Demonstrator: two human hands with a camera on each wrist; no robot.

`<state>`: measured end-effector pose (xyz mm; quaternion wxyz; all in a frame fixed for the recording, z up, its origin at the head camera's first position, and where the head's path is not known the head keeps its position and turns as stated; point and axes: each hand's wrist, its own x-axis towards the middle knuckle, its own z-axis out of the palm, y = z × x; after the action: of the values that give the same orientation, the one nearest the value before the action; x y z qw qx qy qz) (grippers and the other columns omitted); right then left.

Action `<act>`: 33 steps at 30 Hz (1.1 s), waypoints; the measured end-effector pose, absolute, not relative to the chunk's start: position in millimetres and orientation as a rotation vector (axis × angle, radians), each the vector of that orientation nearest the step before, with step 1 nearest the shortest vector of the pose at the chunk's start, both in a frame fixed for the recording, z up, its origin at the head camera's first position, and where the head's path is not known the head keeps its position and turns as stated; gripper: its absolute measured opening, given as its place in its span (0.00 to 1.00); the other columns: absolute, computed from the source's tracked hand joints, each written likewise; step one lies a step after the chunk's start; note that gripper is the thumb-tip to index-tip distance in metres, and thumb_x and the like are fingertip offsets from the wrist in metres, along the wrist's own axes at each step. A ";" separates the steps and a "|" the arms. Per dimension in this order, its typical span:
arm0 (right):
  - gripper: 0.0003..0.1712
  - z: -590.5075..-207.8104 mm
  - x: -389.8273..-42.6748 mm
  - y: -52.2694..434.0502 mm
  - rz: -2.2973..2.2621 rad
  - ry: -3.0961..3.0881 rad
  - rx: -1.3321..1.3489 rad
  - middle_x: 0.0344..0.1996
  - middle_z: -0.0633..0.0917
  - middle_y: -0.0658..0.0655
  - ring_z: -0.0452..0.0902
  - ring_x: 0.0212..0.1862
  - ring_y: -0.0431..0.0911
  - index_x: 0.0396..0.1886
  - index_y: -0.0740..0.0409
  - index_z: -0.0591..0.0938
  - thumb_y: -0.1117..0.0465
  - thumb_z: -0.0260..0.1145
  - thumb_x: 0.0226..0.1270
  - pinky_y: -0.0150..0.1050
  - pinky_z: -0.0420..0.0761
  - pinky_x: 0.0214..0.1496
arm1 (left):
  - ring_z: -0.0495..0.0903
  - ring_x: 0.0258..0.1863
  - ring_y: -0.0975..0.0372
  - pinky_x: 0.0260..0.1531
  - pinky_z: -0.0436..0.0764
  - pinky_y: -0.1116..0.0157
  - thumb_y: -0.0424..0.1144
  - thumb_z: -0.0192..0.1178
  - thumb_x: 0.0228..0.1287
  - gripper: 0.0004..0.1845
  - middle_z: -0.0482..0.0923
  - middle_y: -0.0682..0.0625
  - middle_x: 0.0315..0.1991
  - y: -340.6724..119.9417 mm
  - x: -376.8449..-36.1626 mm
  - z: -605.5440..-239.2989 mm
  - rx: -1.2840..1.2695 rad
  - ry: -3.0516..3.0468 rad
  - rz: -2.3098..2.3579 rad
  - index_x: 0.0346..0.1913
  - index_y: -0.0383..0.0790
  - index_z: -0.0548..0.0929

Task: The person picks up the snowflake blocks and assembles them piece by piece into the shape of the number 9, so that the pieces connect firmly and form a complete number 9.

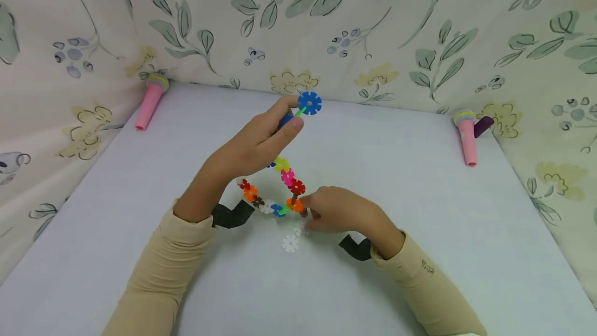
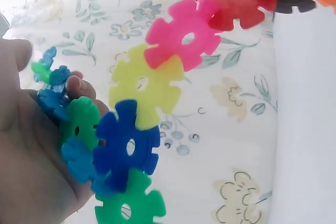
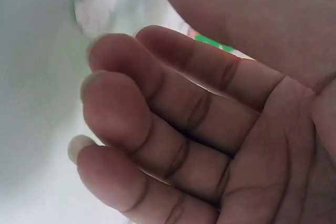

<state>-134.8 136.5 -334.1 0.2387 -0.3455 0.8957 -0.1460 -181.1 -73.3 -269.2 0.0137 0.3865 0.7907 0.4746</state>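
My left hand is raised and grips a chain of interlocking plastic snowflake discs between thumb and fingers. A blue disc sticks out past its fingertips. In the left wrist view, green and blue discs run along the palm, then yellow, pink and red ones. The chain loops down below this hand to an orange disc. My right hand is beside that orange disc, index fingertip right at its edge. In the right wrist view, its fingers bend loosely, thumb apart, nothing between them.
A loose white disc lies on the white table below the right hand. Pink toy microphones stand at the back left and right; a dark purple object is by the right one. Floral cloth hangs behind.
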 end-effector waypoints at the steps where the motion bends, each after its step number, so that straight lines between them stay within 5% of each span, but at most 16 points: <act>1: 0.15 -337.2 -133.6 134.2 -0.381 2.425 -0.951 0.19 0.78 0.45 0.73 0.25 0.39 0.46 0.57 0.85 0.56 0.75 0.63 0.33 0.75 0.31 | 0.69 0.33 0.57 0.32 0.71 0.58 0.49 0.42 0.81 0.22 0.64 0.45 0.31 -73.7 -181.2 -269.1 1.192 2.476 1.474 0.69 0.43 0.63; 7: 0.19 -350.9 -125.8 121.5 -0.409 2.308 -1.030 0.21 0.77 0.44 0.73 0.27 0.38 0.48 0.51 0.84 0.53 0.78 0.59 0.33 0.74 0.33 | 0.72 0.43 0.57 0.40 0.74 0.56 0.50 0.40 0.81 0.22 0.69 0.45 0.38 -79.1 -182.4 -267.5 1.142 2.526 1.537 0.64 0.39 0.69; 16: 0.16 -356.3 -115.0 108.9 -0.337 2.316 -1.050 0.21 0.74 0.43 0.70 0.27 0.37 0.32 0.49 0.77 0.60 0.79 0.57 0.31 0.72 0.32 | 0.65 0.31 0.55 0.30 0.64 0.58 0.45 0.41 0.77 0.17 0.62 0.45 0.31 -80.5 -183.0 -267.4 1.162 2.490 1.737 0.57 0.37 0.70; 21: 0.13 -342.4 -114.0 119.3 -0.407 2.308 -1.152 0.18 0.72 0.42 0.67 0.23 0.35 0.27 0.48 0.77 0.57 0.74 0.63 0.30 0.69 0.29 | 0.67 0.34 0.55 0.31 0.67 0.58 0.44 0.41 0.77 0.17 0.64 0.45 0.32 -75.4 -182.7 -270.4 1.184 2.494 1.676 0.58 0.37 0.70; 26: 0.02 -308.9 -118.0 142.9 -0.992 2.315 -1.360 0.23 0.78 0.44 0.73 0.25 0.34 0.39 0.55 0.84 0.63 0.69 0.69 0.30 0.76 0.28 | 0.65 0.26 0.57 0.26 0.66 0.60 0.43 0.42 0.78 0.12 0.63 0.49 0.28 -68.0 -178.4 -272.2 1.293 2.521 1.578 0.50 0.40 0.71; 30: 0.14 -284.3 -118.6 165.6 -1.634 2.268 -1.280 0.27 0.83 0.52 0.78 0.26 0.42 0.53 0.66 0.79 0.74 0.63 0.69 0.37 0.81 0.26 | 0.68 0.27 0.60 0.26 0.70 0.61 0.43 0.43 0.77 0.12 0.66 0.51 0.30 -63.2 -171.7 -271.4 1.385 2.564 1.488 0.50 0.40 0.73; 33: 0.13 -271.5 -116.6 177.9 -2.020 2.187 -1.098 0.24 0.83 0.59 0.77 0.23 0.48 0.53 0.70 0.76 0.77 0.59 0.70 0.39 0.80 0.23 | 0.72 0.34 0.62 0.33 0.75 0.62 0.43 0.44 0.75 0.15 0.71 0.51 0.35 -61.1 -166.8 -270.8 1.448 2.626 1.416 0.53 0.38 0.75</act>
<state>-116.6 177.9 -271.5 -0.0159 -0.3460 0.6892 -0.6364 -166.8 -61.1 -270.8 -0.0872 0.4350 0.7888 0.4254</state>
